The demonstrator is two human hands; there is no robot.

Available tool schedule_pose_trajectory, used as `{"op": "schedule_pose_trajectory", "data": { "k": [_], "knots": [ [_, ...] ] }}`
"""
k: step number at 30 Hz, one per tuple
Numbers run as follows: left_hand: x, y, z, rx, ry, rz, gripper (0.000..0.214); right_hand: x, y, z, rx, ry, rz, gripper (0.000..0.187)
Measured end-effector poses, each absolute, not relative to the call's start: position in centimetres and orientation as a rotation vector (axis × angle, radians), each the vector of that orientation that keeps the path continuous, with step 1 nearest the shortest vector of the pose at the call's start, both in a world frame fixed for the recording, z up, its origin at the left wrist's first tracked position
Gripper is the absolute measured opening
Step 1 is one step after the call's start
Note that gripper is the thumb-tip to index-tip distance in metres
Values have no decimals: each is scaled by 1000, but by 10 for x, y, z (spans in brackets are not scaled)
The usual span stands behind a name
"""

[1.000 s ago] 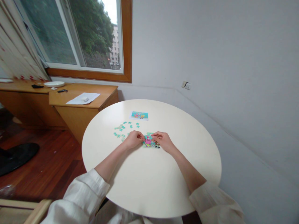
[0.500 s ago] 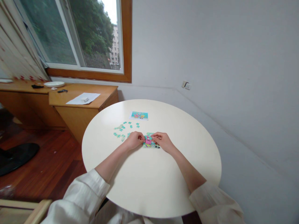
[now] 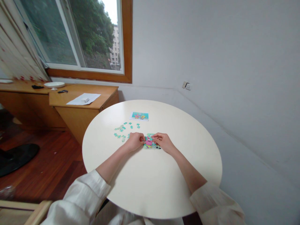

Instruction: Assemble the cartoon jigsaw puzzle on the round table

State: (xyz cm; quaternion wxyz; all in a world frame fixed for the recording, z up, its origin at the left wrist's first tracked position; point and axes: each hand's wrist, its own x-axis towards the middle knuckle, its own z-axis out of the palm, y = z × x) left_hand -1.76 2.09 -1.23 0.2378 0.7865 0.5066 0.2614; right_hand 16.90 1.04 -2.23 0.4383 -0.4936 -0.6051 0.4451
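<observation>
A partly assembled jigsaw puzzle (image 3: 149, 144), with a pink cartoon figure on a green ground, lies flat on the round white table (image 3: 150, 184). At its left edge, the thumb and fingertips of my left hand (image 3: 135, 142) are pinched together; whatever is between them is too small to make out. My right hand (image 3: 164, 142) covers the upper right part of the puzzle, its fingers bent together with the tips on the pieces. Loose green jigsaw pieces (image 3: 121, 127) are scattered left of the puzzle, some partly behind my left hand.
A small picture card (image 3: 140, 116) with cartoon figures lies farther back on the table. To the left stands a wooden desk (image 3: 109, 93) bearing a paper sheet (image 3: 81, 100) and a white plate (image 3: 54, 84). A wall with a socket (image 3: 188, 86) is behind and right.
My left fingertips have shifted very slightly at the puzzle's left edge. My right hand has hardly moved, and the loose pieces lie as before.
</observation>
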Motion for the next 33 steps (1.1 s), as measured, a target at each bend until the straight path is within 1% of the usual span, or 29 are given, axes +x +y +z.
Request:
{"op": "schedule_pose_trajectory", "data": {
  "k": [6,12,16,21,26,33],
  "knots": [
    [-15,20,-13,2258,1441,681,2,169,11,-24,-1228,-1500,1104,19],
    [-18,22,-14,2142,1433,726,5,170,11,-24,-1217,-1482,1124,21],
    [-27,32,-13,1981,1417,954,9,171,11,-20,-1216,-1433,1118,22],
    [-43,46,-7,1831,1473,1217,12,175,12,-15,-1220,-1392,1025,20],
    [-61,56,-3,1601,1564,1475,18,179,14,-17,-1236,-1382,940,22],
    [-84,67,-3,1307,1536,1623,18,182,17,-22,-1269,-1360,876,27]
  ]
}}
